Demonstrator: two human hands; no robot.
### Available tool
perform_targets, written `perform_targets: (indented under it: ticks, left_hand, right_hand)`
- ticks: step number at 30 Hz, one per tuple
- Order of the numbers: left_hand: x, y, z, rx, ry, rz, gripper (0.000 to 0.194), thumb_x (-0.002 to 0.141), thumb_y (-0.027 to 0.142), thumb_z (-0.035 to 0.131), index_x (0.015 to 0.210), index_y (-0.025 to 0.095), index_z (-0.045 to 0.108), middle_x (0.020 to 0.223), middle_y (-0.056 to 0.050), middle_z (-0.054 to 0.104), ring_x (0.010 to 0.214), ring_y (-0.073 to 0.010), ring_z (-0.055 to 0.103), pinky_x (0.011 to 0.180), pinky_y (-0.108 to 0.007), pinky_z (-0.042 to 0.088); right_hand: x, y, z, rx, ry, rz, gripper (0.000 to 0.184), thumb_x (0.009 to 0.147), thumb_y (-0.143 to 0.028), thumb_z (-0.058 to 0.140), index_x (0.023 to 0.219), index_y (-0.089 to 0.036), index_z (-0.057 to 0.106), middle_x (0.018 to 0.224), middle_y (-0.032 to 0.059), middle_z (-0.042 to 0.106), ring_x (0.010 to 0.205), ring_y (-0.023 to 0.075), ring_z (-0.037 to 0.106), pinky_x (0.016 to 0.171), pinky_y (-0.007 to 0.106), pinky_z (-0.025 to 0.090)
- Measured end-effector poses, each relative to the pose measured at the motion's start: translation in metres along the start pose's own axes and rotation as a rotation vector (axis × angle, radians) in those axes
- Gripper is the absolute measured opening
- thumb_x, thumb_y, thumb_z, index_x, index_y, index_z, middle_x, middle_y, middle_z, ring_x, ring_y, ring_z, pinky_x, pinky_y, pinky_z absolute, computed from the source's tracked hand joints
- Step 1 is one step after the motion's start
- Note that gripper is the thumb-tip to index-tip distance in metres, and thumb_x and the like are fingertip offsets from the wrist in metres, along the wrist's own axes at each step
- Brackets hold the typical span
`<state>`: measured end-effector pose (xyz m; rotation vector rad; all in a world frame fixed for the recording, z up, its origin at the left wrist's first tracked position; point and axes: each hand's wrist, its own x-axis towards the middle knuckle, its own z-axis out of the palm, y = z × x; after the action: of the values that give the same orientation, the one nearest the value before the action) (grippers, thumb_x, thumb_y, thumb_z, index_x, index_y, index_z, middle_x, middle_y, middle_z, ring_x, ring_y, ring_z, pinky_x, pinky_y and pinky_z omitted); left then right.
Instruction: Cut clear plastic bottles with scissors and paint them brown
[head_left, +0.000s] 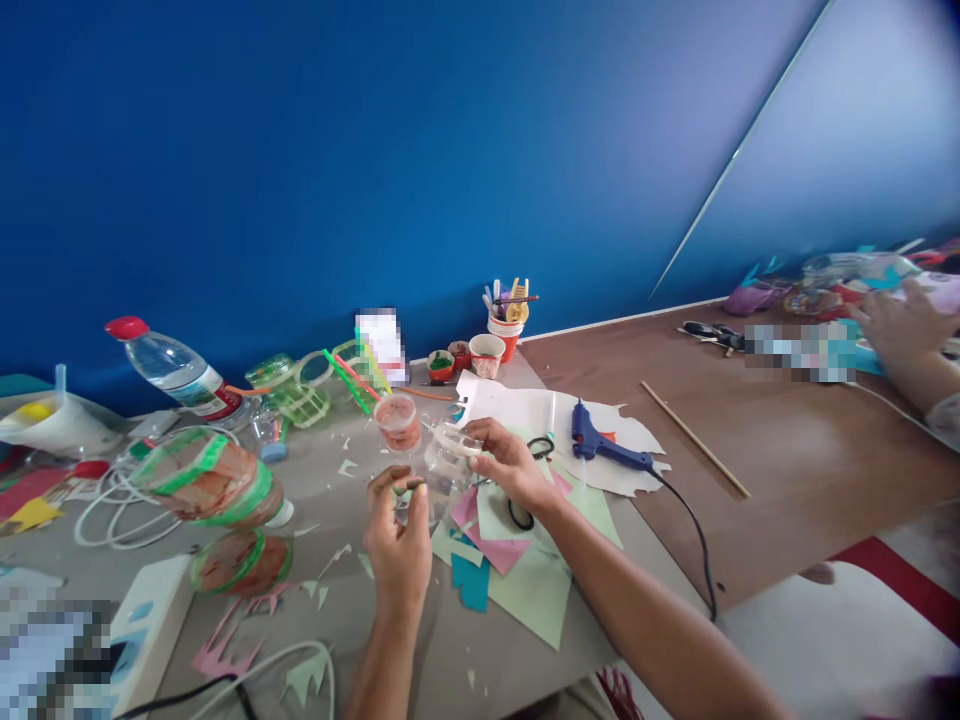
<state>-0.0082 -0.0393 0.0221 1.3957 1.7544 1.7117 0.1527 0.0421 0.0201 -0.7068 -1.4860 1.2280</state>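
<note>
Between my two hands is a clear plastic piece [448, 455], shaped like a cut bottle or small cup. My right hand [510, 465] grips its right side with thumb and fingers. On the lower left, my left hand [399, 520] has its fingers curled toward the thumb in a pinch; what lies in them cannot be made out. The left fingertips look stained dark. Just behind the hands stands a small clear cup [398, 424] with reddish contents. Under and beside my right hand lie scissors [520, 514] and coloured paper sheets [536, 590], partly covered.
A blue glue gun [600, 440] rests on white paper, its cord running off the front edge. Left are a red-capped water bottle [180, 370], painted bottle pieces [217, 480] and a power strip [154, 630]. Paint cups [487, 355] stand by the wall. Another person's hand [904, 325] is far right.
</note>
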Motion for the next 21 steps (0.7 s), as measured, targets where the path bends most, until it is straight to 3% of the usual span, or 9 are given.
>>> perform_targets:
  ticks: [4,8,13,17,21]
  left_hand:
    - [0.0,-0.0033,0.0,-0.024,0.022,-0.066,0.023,0.084,0.043,0.053,0.089,0.021,0.059,0.1,-0.007,0.062,0.094,-0.0203,0.06,0.079,-0.031,0.047]
    - [-0.0001,-0.0035,0.0013,-0.111,0.048,-0.142,0.037,0.084,0.05,0.052,0.104,0.02,0.056,0.106,-0.01,0.063,0.101,-0.0234,0.06,0.088,-0.036,0.046]
    - [-0.0007,0.0028,0.0039,-0.186,-0.142,-0.214,0.053,0.081,0.051,0.058,0.122,0.019,0.05,0.126,-0.014,0.058,0.12,-0.0268,0.053,0.099,-0.04,0.041]
    - [0.0003,0.0024,0.0051,-0.175,-0.212,-0.293,0.064,0.073,0.046,0.07,0.127,0.02,0.046,0.13,-0.014,0.055,0.122,-0.0274,0.052,0.101,-0.042,0.04]
    - [0.0,0.0008,0.0059,-0.175,-0.248,-0.279,0.071,0.069,0.041,0.073,0.129,0.021,0.043,0.133,-0.015,0.052,0.122,-0.028,0.051,0.102,-0.045,0.041]
  right_hand:
    - [0.0004,0.0013,-0.0006,-0.059,0.027,-0.073,0.03,0.076,-0.048,0.07,0.089,-0.021,0.064,0.104,0.0075,0.057,0.094,0.0221,0.055,0.08,0.034,0.043]
    - [0.0011,-0.0005,0.0002,0.012,0.046,-0.001,0.035,0.075,-0.051,0.069,0.086,-0.019,0.062,0.099,0.0069,0.058,0.088,0.0203,0.055,0.075,0.032,0.043]
    - [0.0024,0.0024,0.0015,0.049,0.062,0.235,0.039,0.074,-0.055,0.067,0.085,-0.019,0.057,0.07,0.0001,0.055,0.065,0.0149,0.05,0.061,0.028,0.04]
    - [0.0044,0.0042,0.0015,-0.087,0.124,0.248,0.037,0.072,-0.055,0.066,0.079,-0.019,0.056,0.065,-0.0011,0.053,0.061,0.0145,0.047,0.056,0.026,0.037]
    - [0.0063,0.0036,0.0011,-0.175,0.166,0.233,0.037,0.073,-0.055,0.064,0.069,-0.019,0.057,0.064,-0.0008,0.052,0.062,0.0143,0.046,0.054,0.025,0.035]
